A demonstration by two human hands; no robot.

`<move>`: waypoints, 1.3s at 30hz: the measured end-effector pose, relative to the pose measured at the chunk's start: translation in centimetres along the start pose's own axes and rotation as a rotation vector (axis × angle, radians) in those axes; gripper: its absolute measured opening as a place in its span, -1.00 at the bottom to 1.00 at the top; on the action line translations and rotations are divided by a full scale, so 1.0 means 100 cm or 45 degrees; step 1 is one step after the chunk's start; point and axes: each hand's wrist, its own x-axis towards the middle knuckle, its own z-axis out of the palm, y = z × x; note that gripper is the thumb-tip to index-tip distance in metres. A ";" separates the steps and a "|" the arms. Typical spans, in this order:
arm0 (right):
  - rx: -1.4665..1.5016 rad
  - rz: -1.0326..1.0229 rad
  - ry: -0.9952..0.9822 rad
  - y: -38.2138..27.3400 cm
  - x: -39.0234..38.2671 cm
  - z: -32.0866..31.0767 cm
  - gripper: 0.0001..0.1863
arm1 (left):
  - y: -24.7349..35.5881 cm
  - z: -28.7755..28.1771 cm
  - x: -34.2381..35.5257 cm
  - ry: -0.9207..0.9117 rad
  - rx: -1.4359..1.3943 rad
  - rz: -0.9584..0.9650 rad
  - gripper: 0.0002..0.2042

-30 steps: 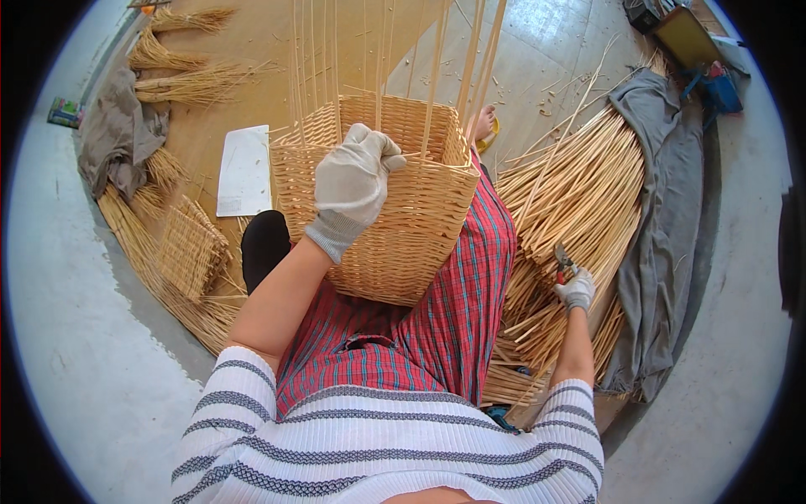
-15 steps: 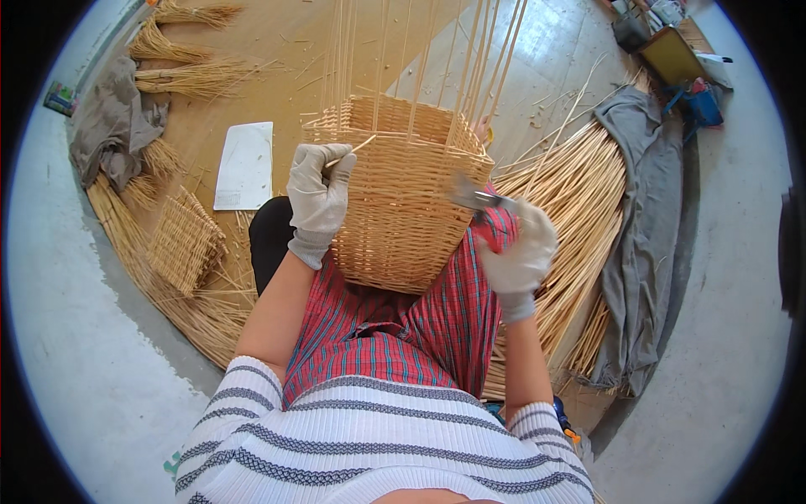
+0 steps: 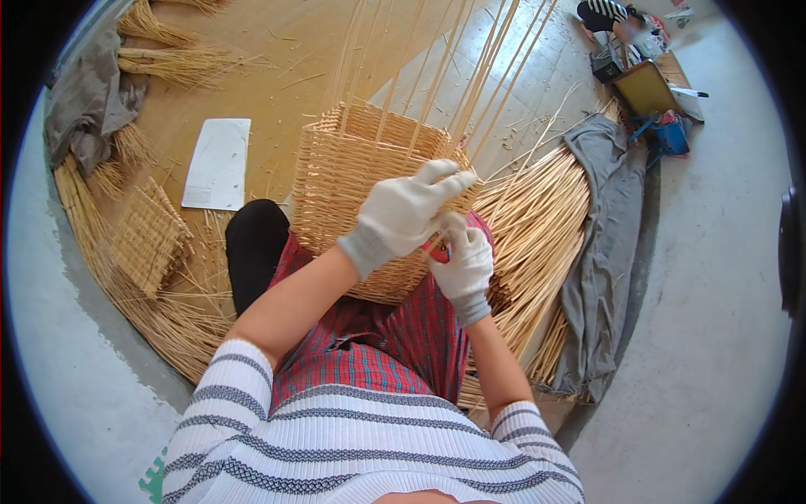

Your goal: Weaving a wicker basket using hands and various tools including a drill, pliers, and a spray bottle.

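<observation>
Leaning a little, the straw-coloured, square-sided woven basket [image 3: 332, 189] sits mid-view, open top up, in front of the lap in red plaid trousers [image 3: 361, 361]; clock centred on basket. Long, thin, pale cane stakes [image 3: 486, 67] rise from its rim toward 12 and 1 o'clock. Left hand [image 3: 407, 208], white knit glove with grey cuff, lies over the basket's near right part at 3 o'clock: two fingers stretched out, the rest partly hidden, can't tell if they pinch anything. Right hand [image 3: 466, 265], similar glove, just below at 4 o'clock, fingers curled round a red-handled tool [image 3: 437, 248], mostly covered. Hands very close, contact unclear. Black-covered knee [image 3: 259, 248] just beside basket, 8 o'clock. White rectangular sheet [image 3: 217, 164] on floor between 9 and 10; flat woven straw panel [image 3: 151, 235] farther out, just under 9. Pale straw bundles [image 3: 180, 65] at 10, crumpled grey-brown cloth [image 3: 88, 105] near them. Thick pile of long tan rods [image 3: 537, 227] at 3 o'clock, long grey cloth [image 3: 609, 227] along its outer side. Small blue bag [image 3: 669, 134] beyond, between 2 and 3.
</observation>
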 end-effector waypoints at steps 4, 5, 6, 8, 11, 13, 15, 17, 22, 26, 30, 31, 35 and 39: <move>-0.102 -0.007 0.030 0.009 -0.022 -0.010 -0.31 | -0.007 0.025 0.026 -0.378 0.201 -0.099 -0.60; -0.075 0.020 0.051 0.011 -0.023 -0.011 -0.28 | -0.011 0.024 0.025 -0.276 0.193 -0.048 -0.60; -0.052 0.039 0.058 0.012 -0.021 -0.012 -0.16 | -0.016 0.018 0.021 -0.237 0.175 0.046 -0.65; -0.135 0.028 0.181 0.013 -0.011 -0.011 -0.11 | -0.024 0.002 0.006 -0.040 0.031 0.144 -0.75; -0.282 0.059 0.287 0.010 0.010 -0.002 -0.02 | -0.033 -0.024 -0.016 0.192 -0.009 0.028 -0.70; -0.249 0.087 0.295 0.007 0.024 0.007 -0.06 | -0.033 -0.030 -0.023 0.195 -0.021 0.074 -0.65; -0.305 0.024 0.354 0.007 0.030 0.012 -0.17 | -0.031 -0.031 -0.024 0.113 -0.012 0.098 -0.72; 0.035 0.260 0.166 0.016 0.024 0.014 -0.31 | -0.031 -0.029 -0.022 0.167 -0.085 0.131 -0.72; 0.191 0.285 0.479 0.085 -0.036 0.014 -0.37 | -0.039 -0.024 -0.013 0.150 0.178 -0.311 -0.39; 0.425 0.989 0.405 0.164 -0.093 0.017 -0.35 | -0.048 -0.018 -0.006 -0.253 0.302 -0.453 -0.41; -0.459 1.340 0.231 0.224 -0.142 -0.006 -0.14 | -0.041 -0.015 -0.015 -0.268 0.339 -0.463 -0.44; -0.605 1.339 0.197 0.231 -0.147 -0.009 -0.04 | -0.036 -0.016 -0.022 -0.243 0.309 -0.456 -0.45; -0.374 1.076 0.237 0.216 -0.129 -0.017 -0.23 | -0.010 -0.022 -0.061 -0.166 0.283 -0.387 -0.47; 0.878 0.488 0.373 0.100 -0.100 -0.023 -0.53 | 0.030 -0.019 -0.088 0.029 -0.021 -0.501 -0.63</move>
